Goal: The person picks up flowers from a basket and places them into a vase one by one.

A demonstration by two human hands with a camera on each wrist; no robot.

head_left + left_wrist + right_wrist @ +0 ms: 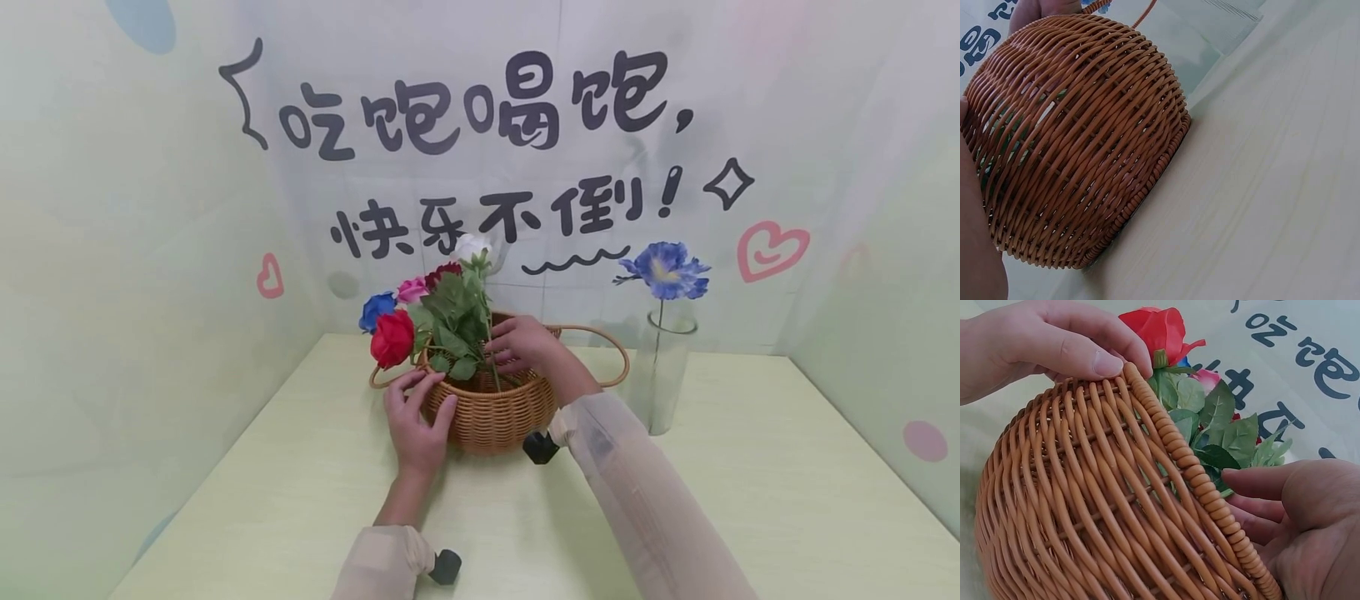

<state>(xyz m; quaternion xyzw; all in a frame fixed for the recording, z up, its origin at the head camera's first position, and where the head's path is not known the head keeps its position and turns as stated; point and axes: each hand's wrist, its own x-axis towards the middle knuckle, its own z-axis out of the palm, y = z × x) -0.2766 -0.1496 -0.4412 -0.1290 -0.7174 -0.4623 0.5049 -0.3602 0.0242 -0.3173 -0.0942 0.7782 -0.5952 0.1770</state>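
Note:
A brown wicker basket (491, 421) stands on the table, holding artificial roses with green leaves. A red rose (392, 339), a blue rose (377, 312) and a pink rose (412, 290) lean over its left side. A white rose (472, 247) rises highest, with a dark red rose (442, 273) beside it. My left hand (417, 425) grips the basket's left front rim, its thumb (1109, 364) on the outer weave. Reaching over the right side of the opening, my right hand (528, 343) has its fingers spread, fingertips right at the white rose's stem and leaves.
To the right of the basket stands a clear glass vase (663, 392) with one blue-purple flower (667, 271) in it. The basket's right loop handle (624, 354) sticks out toward the vase. A printed wall (420, 50) closes off the table's back.

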